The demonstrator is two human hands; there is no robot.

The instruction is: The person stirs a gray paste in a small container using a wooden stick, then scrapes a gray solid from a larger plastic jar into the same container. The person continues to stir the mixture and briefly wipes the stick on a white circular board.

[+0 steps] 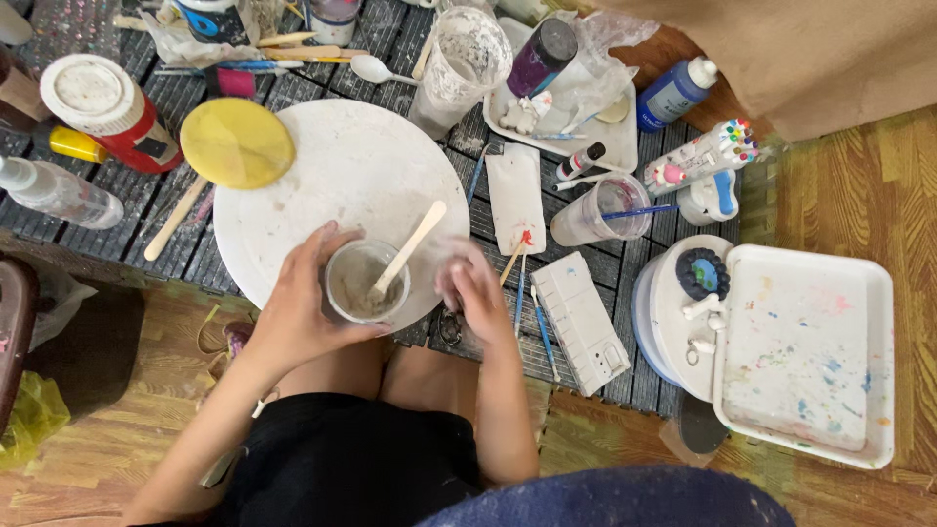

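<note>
**Cup of grey paste held over a crowded craft mat**

A red jar with a white lid (105, 109) is standing far left, beside a yellow disc (237, 142) overlapping the round white board (342, 176). The left hand (293, 307) is gripping a small clear cup (366, 281) at the board's near edge, fingers wrapping its side. Grey paste is filling the cup, and a wooden stick (410, 247) is leaning in it. The right hand (475, 288) is blurring; whether its fingers are pinching anything I cannot tell. Farther right, a paint-speckled white tray (805, 356) is lying flat.
</note>
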